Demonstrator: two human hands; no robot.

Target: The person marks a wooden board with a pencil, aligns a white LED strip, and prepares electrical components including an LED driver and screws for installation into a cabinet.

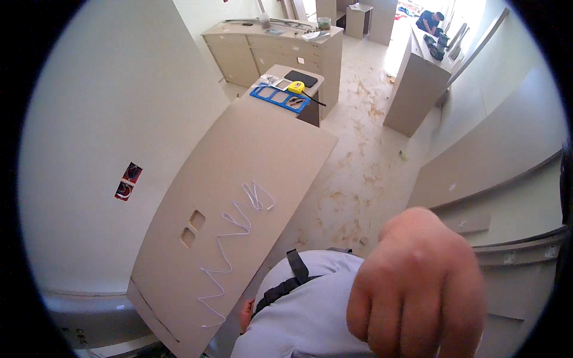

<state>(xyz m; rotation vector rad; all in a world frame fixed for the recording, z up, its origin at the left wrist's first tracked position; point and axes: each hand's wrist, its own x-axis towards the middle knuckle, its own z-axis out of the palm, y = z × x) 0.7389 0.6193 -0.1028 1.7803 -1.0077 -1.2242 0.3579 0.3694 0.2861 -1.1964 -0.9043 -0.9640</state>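
Close in front, at the lower right, my right hand (418, 286) is raised with its back toward me and its fingers curled down. Whatever it may hold is hidden behind the fingers. Only a sliver of my left hand (246, 315) shows low beside my body, near the edge of a long beige board (286, 143); its fingers cannot be made out. On the board a thin white cord (224, 250) lies in loose zigzags. Two rounded rectangular cutouts (193, 228) pierce the board to the left of the cord.
Beyond the board's far end lie a blue template frame (261, 91), a yellow tape measure (296, 87) and a dark flat case (301, 77). A cabinet (286, 53) stands behind. Power tools (437, 46) rest on a panel unit (418, 83); a person (430, 21) crouches farther back. An open wall box (128, 181) shows wires.
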